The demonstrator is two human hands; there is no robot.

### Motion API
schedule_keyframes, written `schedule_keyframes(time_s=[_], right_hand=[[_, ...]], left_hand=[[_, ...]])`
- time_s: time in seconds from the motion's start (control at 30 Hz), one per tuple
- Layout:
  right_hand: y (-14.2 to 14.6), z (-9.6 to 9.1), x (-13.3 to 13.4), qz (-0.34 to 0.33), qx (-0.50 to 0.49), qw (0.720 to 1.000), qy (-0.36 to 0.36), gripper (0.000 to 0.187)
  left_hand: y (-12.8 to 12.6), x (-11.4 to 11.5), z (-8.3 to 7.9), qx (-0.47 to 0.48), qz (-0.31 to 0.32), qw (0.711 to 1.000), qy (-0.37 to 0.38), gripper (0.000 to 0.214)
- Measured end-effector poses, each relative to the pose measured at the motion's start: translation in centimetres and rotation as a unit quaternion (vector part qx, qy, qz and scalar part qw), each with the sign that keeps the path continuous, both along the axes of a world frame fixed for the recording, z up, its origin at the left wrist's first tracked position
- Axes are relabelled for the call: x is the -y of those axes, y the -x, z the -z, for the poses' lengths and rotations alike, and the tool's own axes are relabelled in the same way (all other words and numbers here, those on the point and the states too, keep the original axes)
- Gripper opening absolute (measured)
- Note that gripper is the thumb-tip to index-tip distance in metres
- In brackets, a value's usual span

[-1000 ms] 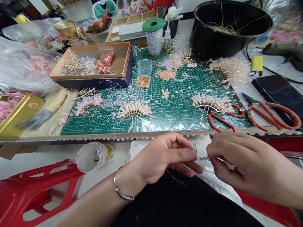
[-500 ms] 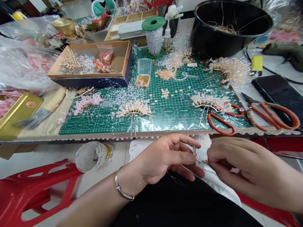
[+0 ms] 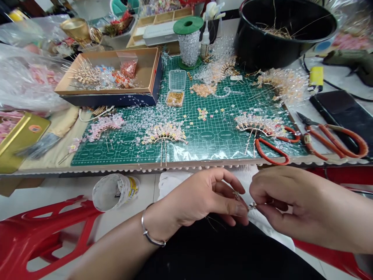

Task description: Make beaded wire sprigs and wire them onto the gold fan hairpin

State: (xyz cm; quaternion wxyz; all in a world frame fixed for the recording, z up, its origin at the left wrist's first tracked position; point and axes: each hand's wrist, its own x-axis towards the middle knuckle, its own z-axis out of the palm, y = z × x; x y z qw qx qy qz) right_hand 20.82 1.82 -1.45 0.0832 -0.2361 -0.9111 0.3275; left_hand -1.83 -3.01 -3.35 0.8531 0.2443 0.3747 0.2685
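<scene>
My left hand point(image 3: 208, 200) and my right hand point(image 3: 294, 206) meet over my lap, just below the table's front edge. Between them is a small, clear beaded wire piece point(image 3: 251, 205), partly hidden by my fingers. The left thumb and fingers close on one part of it; the right thumb and index finger pinch its other end. Thin wires point(image 3: 214, 223) stick out beneath the left hand. Past my hands, a pink and yellow beaded hair comb point(image 3: 165, 134) lies on the green cutting mat point(image 3: 201, 149), with a pale pink comb point(image 3: 259, 126) to its right.
Red-handled scissors point(image 3: 272, 153) and pliers point(image 3: 335, 142) lie at the right. A box of beaded stems point(image 3: 153, 91), a bead spool point(image 3: 189, 48) and a black tub point(image 3: 256, 50) stand farther back. At lower left are a white bucket point(image 3: 106, 194) and a red stool point(image 3: 17, 237).
Both hands have shifted slightly, and the left fingers have closed in more around the beaded wire piece. The right hand has moved a little left, still pinching its end.
</scene>
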Motion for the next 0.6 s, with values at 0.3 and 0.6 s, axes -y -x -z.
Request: schedule_keyframes(time_s=[0.3, 0.6], right_hand=[[0.77, -0.24, -0.43, 0.006, -0.028, 0.999, 0.04, 0.016], [0.56, -0.77, -0.29, -0.017, -0.013, 0.999, 0.03, 0.021]], left_hand=[[-0.21, 0.14, 0.16, 0.006, -0.007, 1.0, -0.012, 0.045], [-0.49, 0.11, -0.34, -0.003, -0.007, 1.0, -0.008, 0.043]])
